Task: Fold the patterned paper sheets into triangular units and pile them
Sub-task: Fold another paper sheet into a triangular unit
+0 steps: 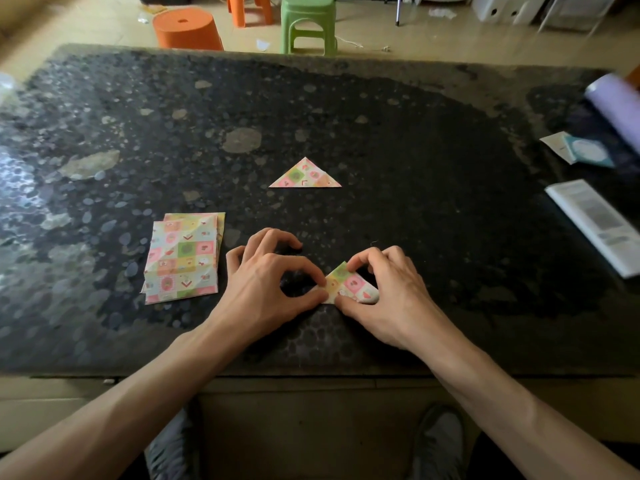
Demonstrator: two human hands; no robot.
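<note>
A folded patterned paper piece (350, 283) lies on the dark speckled table (381, 140) near its front edge. My left hand (266, 282) pinches its left corner with thumb and forefinger. My right hand (388, 289) pinches its right side, fingers curled over the top edge and thumb on the lower edge. One finished patterned triangle (305, 174) lies flat further back, at the table's middle. A small stack of unfolded patterned sheets (183, 258) sits to the left of my left hand.
A white printed leaflet (595, 223), a teal and white packet (581, 151) and a lilac roll (616, 105) lie at the table's right edge. Beyond the far edge stand an orange stool (188, 29) and a green stool (308, 24).
</note>
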